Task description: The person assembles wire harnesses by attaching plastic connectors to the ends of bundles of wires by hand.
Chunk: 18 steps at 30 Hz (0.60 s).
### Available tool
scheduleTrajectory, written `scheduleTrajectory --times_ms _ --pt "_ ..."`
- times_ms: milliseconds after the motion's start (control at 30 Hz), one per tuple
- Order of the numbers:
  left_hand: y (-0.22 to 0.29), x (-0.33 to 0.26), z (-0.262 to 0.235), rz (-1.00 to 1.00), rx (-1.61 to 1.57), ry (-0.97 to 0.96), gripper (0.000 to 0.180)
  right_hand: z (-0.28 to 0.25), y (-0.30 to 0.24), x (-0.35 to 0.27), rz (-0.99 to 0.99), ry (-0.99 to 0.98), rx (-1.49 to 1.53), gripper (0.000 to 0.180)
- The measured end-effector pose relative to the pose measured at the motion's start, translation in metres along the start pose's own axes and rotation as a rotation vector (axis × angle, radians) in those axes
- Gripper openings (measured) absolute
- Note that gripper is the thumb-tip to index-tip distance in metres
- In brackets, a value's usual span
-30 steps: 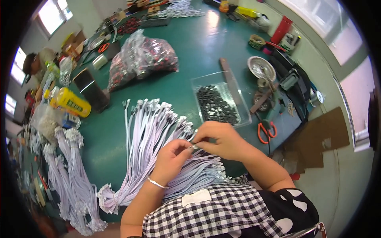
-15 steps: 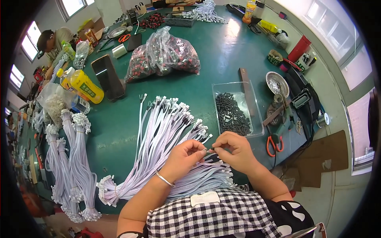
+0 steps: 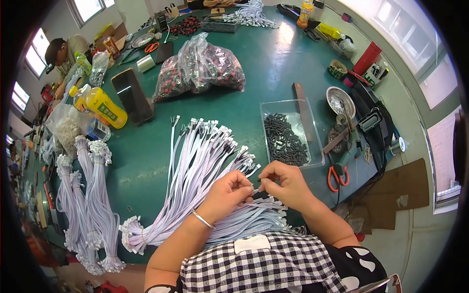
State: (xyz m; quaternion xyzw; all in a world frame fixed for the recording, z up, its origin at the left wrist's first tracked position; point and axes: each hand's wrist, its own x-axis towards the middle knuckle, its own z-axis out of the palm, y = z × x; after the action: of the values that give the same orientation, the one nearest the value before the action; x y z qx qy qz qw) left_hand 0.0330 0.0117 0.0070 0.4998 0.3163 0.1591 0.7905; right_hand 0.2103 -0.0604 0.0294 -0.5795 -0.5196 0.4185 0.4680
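Observation:
My left hand (image 3: 229, 194), with a silver bangle on its wrist, is closed in a pinch on the end of a white flat cable. Close on its right, my right hand (image 3: 287, 188) is also pinched, at a small black tube mostly covered by its fingertips. The fingertips of both hands nearly meet. Beneath and beyond them, a fanned bundle of white flat cables (image 3: 191, 180) lies on the green table, small connectors at its ends. More loose cables (image 3: 249, 222) lie under my wrists, against the checked apron (image 3: 254, 261). Short black tubes (image 3: 287, 141) fill part of a clear tray (image 3: 320, 136) beyond my right hand.
Tied cable bundles (image 3: 93, 195) hang over the table's left edge. Yellow bottles (image 3: 105, 108), a phone (image 3: 131, 95) and plastic bags of red-and-black parts (image 3: 200, 66) stand farther back. At right are orange-handled scissors (image 3: 338, 177) and a metal bowl (image 3: 340, 102). Another person (image 3: 68, 53) sits far left.
My fingertips have shifted slightly, and my right hand has moved a little up and left. A bit of white now shows between the hands. The surroundings stay the same.

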Motion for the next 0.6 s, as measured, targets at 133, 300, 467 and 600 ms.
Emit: scheduleTrajectory --times_ms 133,300,467,600 --pt "0.0006 -0.0004 0.0 -0.017 0.019 0.011 0.008 -0.0026 -0.0035 0.0018 0.003 -0.073 -0.122 0.008" --pt "0.0048 -0.0014 0.0013 -0.041 0.045 0.018 0.009 0.0009 -0.0023 0.0023 0.003 -0.041 -0.104 0.009" --pt "0.0054 -0.0011 0.0008 -0.034 0.047 0.006 0.008 0.0008 -0.0046 0.0018 -0.015 -0.004 -0.101 0.01" --pt "0.0038 -0.0008 -0.001 -0.01 0.022 -0.01 0.009 0.0007 -0.0044 0.0013 -0.042 0.012 -0.105 0.01"
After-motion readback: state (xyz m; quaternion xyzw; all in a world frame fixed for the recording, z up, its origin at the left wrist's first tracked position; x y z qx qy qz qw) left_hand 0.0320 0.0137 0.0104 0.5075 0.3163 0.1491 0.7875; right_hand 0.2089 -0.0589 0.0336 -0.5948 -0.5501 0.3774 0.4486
